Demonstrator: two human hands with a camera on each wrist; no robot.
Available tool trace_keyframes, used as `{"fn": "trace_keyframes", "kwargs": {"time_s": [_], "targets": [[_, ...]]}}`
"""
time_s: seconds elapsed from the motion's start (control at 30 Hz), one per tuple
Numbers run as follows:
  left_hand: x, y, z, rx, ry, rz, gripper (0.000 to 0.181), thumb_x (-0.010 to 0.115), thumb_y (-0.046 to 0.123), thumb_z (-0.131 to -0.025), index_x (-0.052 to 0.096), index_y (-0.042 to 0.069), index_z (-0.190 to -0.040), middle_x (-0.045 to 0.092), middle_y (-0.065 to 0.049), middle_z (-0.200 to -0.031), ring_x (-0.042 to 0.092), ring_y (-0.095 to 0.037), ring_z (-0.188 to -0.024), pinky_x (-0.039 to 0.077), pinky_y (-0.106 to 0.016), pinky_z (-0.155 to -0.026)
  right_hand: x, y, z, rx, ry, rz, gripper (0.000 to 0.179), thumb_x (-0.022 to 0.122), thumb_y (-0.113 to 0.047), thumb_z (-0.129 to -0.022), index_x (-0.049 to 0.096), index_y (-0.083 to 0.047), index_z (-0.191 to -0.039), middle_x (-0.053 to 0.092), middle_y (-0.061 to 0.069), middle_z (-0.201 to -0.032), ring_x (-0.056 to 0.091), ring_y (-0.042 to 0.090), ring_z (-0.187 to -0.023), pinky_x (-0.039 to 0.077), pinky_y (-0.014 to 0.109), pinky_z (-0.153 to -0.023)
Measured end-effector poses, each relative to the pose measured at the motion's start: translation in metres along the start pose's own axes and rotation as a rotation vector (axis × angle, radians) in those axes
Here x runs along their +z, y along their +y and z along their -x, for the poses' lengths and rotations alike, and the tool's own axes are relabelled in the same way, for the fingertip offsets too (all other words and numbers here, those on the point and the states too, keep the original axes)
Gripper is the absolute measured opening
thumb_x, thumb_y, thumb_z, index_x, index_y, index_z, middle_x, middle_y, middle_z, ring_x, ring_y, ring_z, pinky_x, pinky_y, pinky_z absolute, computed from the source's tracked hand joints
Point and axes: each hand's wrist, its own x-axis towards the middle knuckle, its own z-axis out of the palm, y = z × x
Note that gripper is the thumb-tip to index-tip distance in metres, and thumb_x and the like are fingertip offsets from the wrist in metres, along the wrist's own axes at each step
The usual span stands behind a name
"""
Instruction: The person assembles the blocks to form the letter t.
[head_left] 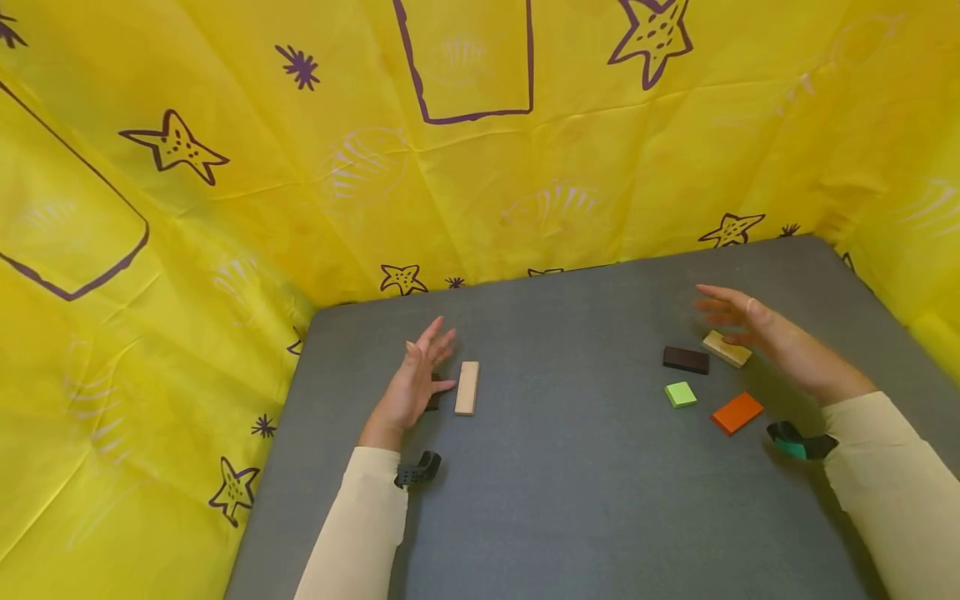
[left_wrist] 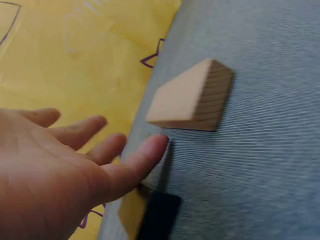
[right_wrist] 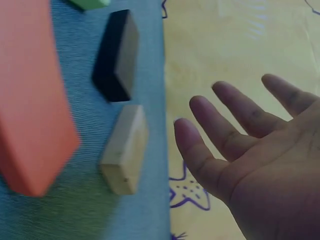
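Observation:
My left hand (head_left: 411,379) is held above the table at the left, fingers extended, holding nothing. Beside its thumb lies a light wooden block (head_left: 467,388), also seen in the left wrist view. A dark block (head_left: 433,400) is mostly hidden behind that hand. At the right, my right hand (head_left: 776,342) hovers with its fingers spread, also holding nothing. Partly under its fingers is another light wooden block (head_left: 726,349). Close by lie a dark brown block (head_left: 686,359), a small green block (head_left: 680,394) and an orange block (head_left: 737,413).
The grey table (head_left: 570,467) stretches between the two groups of blocks. Yellow cloth (head_left: 480,192) with dark star drawings rises along its back and both sides. Each wrist wears a black strap, the left one (head_left: 418,471) and the right one (head_left: 801,442).

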Motion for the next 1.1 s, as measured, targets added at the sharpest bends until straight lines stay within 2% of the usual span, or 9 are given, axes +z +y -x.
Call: {"fn": "trace_keyframes", "kwargs": {"time_s": [0.27, 0.4, 0.5, 0.67, 0.8, 0.87, 0.97, 1.03, 1.1], "targets": [[0.014, 0.004, 0.004, -0.151, -0.029, -0.173, 0.1, 0.031, 0.085, -0.102, 0.011, 0.022, -0.178, 0.014, -0.02, -0.179, 0.015, -0.045, -0.161, 0.037, -0.076, -0.108, 0.01, 0.018, 0.007, 0.068, -0.008, -0.011, 0.056, 0.017, -0.035, -0.122, 0.031, -0.02, -0.174, 0.051, -0.005, -0.157, 0.056, 0.016, -0.134, 0.042, 0.02, -0.103], [0.021, 0.004, 0.006, -0.171, -0.061, -0.237, 0.108, 0.036, 0.087, -0.1, 0.01, 0.017, -0.177, 0.013, -0.022, -0.179, 0.018, -0.045, -0.16, 0.044, -0.071, -0.105, 0.016, 0.031, 0.009, 0.104, 0.029, 0.056, 0.05, 0.035, -0.023, -0.121, 0.04, -0.008, -0.168, 0.058, 0.007, -0.152, 0.056, 0.01, -0.129, 0.043, 0.016, -0.099], [0.025, -0.003, 0.007, -0.162, -0.055, -0.206, 0.111, 0.04, 0.085, -0.101, 0.009, 0.009, -0.176, 0.013, -0.025, -0.178, 0.019, -0.045, -0.16, 0.045, -0.068, -0.106, 0.021, 0.039, 0.012, 0.18, 0.054, 0.146, 0.05, 0.053, -0.024, -0.117, 0.047, -0.004, -0.164, 0.057, 0.017, -0.152, 0.056, 0.016, -0.127, 0.042, 0.014, -0.094], [0.036, -0.019, 0.004, -0.154, -0.018, -0.144, 0.088, 0.058, 0.049, -0.112, 0.014, 0.004, -0.175, 0.023, -0.022, -0.176, 0.025, -0.039, -0.159, 0.041, -0.06, -0.113, 0.028, 0.048, 0.017, 0.226, 0.087, 0.23, 0.055, 0.072, -0.027, -0.109, 0.056, -0.006, -0.157, 0.048, 0.021, -0.16, 0.043, 0.044, -0.142, 0.031, 0.01, -0.099], [0.043, -0.031, 0.005, -0.176, 0.04, -0.257, 0.095, 0.083, 0.019, -0.098, 0.027, 0.012, -0.174, 0.034, -0.01, -0.174, 0.052, -0.035, -0.137, 0.048, -0.048, -0.106, 0.033, 0.054, 0.017, 0.147, 0.132, 0.288, 0.044, 0.073, -0.017, -0.108, 0.064, -0.006, -0.15, 0.052, 0.02, -0.152, 0.045, 0.043, -0.136, 0.026, 0.011, -0.1], [0.045, -0.035, 0.007, -0.171, 0.056, -0.35, 0.1, 0.09, 0.015, -0.092, 0.032, 0.016, -0.173, 0.038, -0.006, -0.171, 0.059, -0.032, -0.122, 0.052, -0.045, -0.098, 0.034, 0.056, 0.016, 0.12, 0.142, 0.323, 0.04, 0.071, -0.012, -0.108, 0.066, -0.006, -0.147, 0.054, 0.021, -0.149, 0.047, 0.043, -0.134, 0.03, 0.02, -0.109], [0.046, -0.039, 0.008, -0.118, 0.053, -0.513, 0.099, 0.093, 0.012, -0.088, 0.039, 0.016, -0.171, 0.039, -0.005, -0.169, 0.059, -0.028, -0.116, 0.054, -0.044, -0.095, 0.035, 0.06, 0.015, 0.112, 0.146, 0.36, 0.04, 0.073, -0.006, -0.105, 0.066, -0.005, -0.145, 0.053, 0.027, -0.149, 0.043, 0.053, -0.14, 0.032, 0.054, -0.12], [0.046, -0.041, 0.008, -0.084, 0.049, -0.601, 0.097, 0.094, 0.012, -0.087, 0.042, 0.015, -0.169, 0.04, -0.005, -0.168, 0.059, -0.027, -0.114, 0.054, -0.044, -0.094, 0.035, 0.061, 0.014, 0.119, 0.146, 0.384, 0.042, 0.076, -0.004, -0.103, 0.066, -0.004, -0.144, 0.052, 0.031, -0.15, 0.036, 0.06, -0.145, 0.027, 0.076, -0.114], [0.046, -0.043, 0.008, -0.065, 0.052, -0.663, 0.097, 0.095, 0.013, -0.086, 0.043, 0.014, -0.169, 0.041, -0.004, -0.168, 0.056, -0.026, -0.117, 0.054, -0.045, -0.095, 0.036, 0.064, 0.014, 0.123, 0.147, 0.41, 0.043, 0.078, -0.004, -0.101, 0.067, -0.003, -0.142, 0.052, 0.032, -0.149, 0.034, 0.062, -0.145, 0.026, 0.081, -0.11]]}}
